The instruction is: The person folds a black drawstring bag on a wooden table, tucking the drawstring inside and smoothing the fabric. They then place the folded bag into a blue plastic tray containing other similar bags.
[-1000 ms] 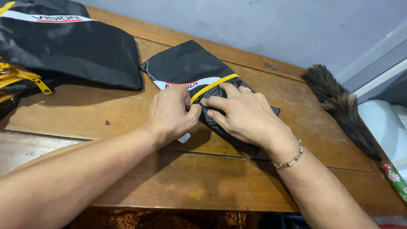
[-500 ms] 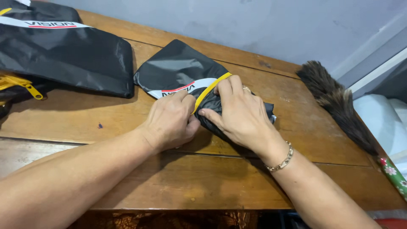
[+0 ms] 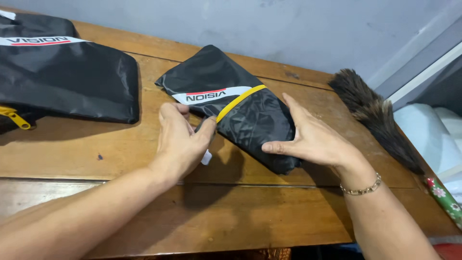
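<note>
**While Only Lightly Held, Liable to Spring Open**

Though seen from the head view alone, shows enough. Lies slantwise on the wooden table (image 3: 120,154), near its far edge: a folded black bundle (image 3: 250,125) of thin, glossy fabric, crossed by a yellow band (image 3: 239,102) and a white stripe. Rests with its near end between both hands.

Left hand (image 3: 180,142): fingers curled, thumb and forefinger nipping the bundle's edge just below the band's lower end, with a small white tag (image 3: 206,157) poking out under the palm. Right hand (image 3: 313,139): spread flat, fingers straight, grasping nothing, merely pressed against the bundle's right flank, thumb touching the near corner. Carries a gold bracelet (image 3: 362,188) at the wrist.

Judged risky on three counts. Looks slippery, so could slide out of so small a pinch. Looks springy, so could unfold at the near end where only a flat palm checks it. Could shed the band toward the narrower far corner if pushed that way.

Further off: a second black bag (image 3: 67,82) to the left, well apart; a feather duster (image 3: 375,115) to the right, near enough for a withdrawing right elbow to knock.
</note>
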